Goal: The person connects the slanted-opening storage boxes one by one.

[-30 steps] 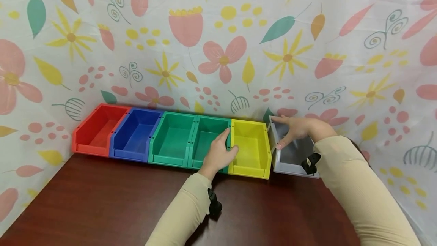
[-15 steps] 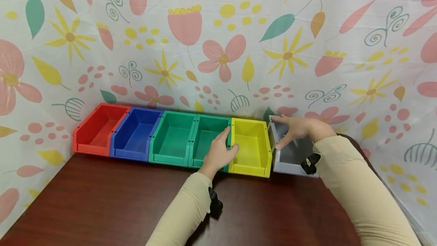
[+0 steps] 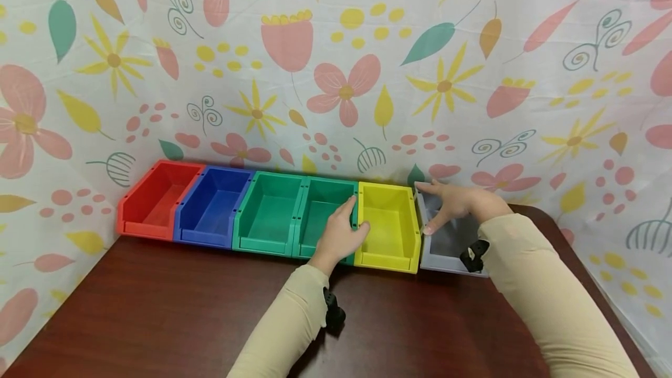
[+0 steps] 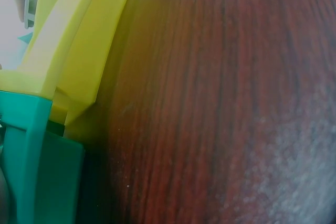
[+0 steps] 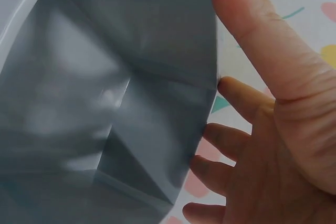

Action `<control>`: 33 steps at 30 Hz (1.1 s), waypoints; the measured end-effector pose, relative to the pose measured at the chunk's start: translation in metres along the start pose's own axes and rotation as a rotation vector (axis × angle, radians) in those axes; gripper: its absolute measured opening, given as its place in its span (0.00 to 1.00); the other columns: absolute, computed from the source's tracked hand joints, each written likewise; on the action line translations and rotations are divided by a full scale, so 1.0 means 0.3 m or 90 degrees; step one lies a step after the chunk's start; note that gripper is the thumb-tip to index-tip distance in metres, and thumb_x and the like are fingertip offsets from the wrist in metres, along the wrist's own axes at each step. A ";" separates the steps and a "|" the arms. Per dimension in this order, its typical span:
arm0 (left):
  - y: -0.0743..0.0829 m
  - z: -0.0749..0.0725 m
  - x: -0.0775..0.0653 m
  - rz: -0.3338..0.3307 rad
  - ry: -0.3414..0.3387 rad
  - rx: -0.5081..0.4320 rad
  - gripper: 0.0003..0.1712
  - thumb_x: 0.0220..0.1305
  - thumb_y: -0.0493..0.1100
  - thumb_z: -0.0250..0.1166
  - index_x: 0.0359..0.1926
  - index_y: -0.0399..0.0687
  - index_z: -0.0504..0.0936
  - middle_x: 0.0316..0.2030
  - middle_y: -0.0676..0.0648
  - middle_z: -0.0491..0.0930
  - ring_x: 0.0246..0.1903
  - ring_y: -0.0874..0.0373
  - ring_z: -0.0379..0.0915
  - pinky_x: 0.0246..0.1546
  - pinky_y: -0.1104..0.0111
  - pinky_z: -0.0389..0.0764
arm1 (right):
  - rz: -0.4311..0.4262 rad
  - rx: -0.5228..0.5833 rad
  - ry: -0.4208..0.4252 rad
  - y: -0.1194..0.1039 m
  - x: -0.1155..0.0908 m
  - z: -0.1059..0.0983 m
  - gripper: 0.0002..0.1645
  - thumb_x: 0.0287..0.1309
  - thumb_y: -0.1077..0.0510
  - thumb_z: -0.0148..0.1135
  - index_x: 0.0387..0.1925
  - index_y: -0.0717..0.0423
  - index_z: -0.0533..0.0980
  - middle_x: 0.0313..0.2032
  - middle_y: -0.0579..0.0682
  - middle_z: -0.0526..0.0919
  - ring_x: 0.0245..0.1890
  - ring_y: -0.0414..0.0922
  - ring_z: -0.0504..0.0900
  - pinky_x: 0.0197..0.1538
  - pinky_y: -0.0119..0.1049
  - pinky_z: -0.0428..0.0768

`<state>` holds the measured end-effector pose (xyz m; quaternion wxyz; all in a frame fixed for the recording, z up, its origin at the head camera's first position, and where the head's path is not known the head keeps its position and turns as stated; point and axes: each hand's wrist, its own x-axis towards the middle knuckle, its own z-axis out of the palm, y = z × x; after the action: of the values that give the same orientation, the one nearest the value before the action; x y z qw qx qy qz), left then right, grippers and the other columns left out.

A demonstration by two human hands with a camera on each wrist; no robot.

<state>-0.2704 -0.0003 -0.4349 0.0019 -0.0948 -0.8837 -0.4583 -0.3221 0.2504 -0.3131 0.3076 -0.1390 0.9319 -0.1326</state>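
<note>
My right hand (image 3: 457, 202) holds the grey storage bin (image 3: 451, 256) by its back left corner, at the right end of a row. In the right wrist view, the thumb and several fingertips rest along the rim of that grey bin (image 5: 126, 40). My left hand (image 3: 340, 239) lies over the divider between the second green bin (image 3: 315, 194) and the yellow bin (image 3: 385, 209), fingers mostly straight, thumb over the yellow bin. The grey bin stands close beside the yellow one, with a narrow gap. In the left wrist view, the yellow bin (image 4: 86, 45) adjoins a green bin (image 4: 58, 177).
Farther left in the row are another green bin (image 3: 270, 209), a blue bin (image 3: 215, 206) and a red bin (image 3: 160, 197). The row stands along the back of the dark wooden table (image 3: 173, 308), before a flower-patterned curtain (image 3: 336, 28).
The grey bin, with my right hand on it, has shifted slightly left and nearer me, so its gap to the yellow bin is narrower. My left hand stays at the same place on the row.
</note>
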 end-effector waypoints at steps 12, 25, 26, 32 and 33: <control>0.003 -0.001 -0.002 -0.005 -0.005 -0.009 0.40 0.63 0.56 0.54 0.74 0.56 0.52 0.72 0.49 0.55 0.70 0.51 0.53 0.65 0.53 0.64 | 0.000 -0.006 0.010 0.013 0.011 0.014 0.77 0.30 0.34 0.75 0.75 0.53 0.41 0.71 0.70 0.31 0.70 0.71 0.35 0.64 0.69 0.52; 0.012 -0.002 -0.009 -0.016 -0.001 0.007 0.40 0.64 0.54 0.52 0.74 0.55 0.50 0.73 0.50 0.53 0.71 0.51 0.51 0.65 0.51 0.64 | 0.057 -0.019 0.023 -0.014 0.049 0.063 0.80 0.22 0.34 0.78 0.74 0.53 0.42 0.71 0.70 0.34 0.69 0.72 0.42 0.63 0.69 0.57; 0.013 -0.001 -0.010 -0.017 -0.001 0.013 0.40 0.64 0.54 0.51 0.74 0.55 0.49 0.73 0.50 0.52 0.71 0.52 0.51 0.65 0.52 0.64 | 0.058 -0.017 0.022 -0.013 0.047 0.064 0.80 0.23 0.34 0.77 0.74 0.53 0.42 0.72 0.70 0.34 0.69 0.72 0.41 0.63 0.69 0.56; 0.030 0.018 -0.007 -0.012 0.002 0.029 0.39 0.65 0.54 0.49 0.75 0.55 0.48 0.73 0.51 0.51 0.71 0.54 0.50 0.65 0.54 0.65 | 0.083 -0.010 0.004 0.006 0.029 0.061 0.80 0.26 0.33 0.76 0.75 0.50 0.38 0.71 0.70 0.29 0.69 0.72 0.37 0.64 0.68 0.53; 0.033 0.024 -0.006 -0.012 0.003 0.030 0.39 0.65 0.54 0.49 0.75 0.55 0.48 0.73 0.51 0.51 0.71 0.54 0.50 0.65 0.54 0.65 | 0.087 -0.009 0.001 0.010 0.027 0.061 0.80 0.27 0.33 0.76 0.75 0.49 0.37 0.71 0.70 0.29 0.69 0.73 0.37 0.64 0.68 0.53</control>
<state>-0.2662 0.0107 -0.4311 0.0017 -0.0851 -0.8951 -0.4376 -0.3176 0.2474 -0.3328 0.3141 -0.0772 0.9404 -0.1050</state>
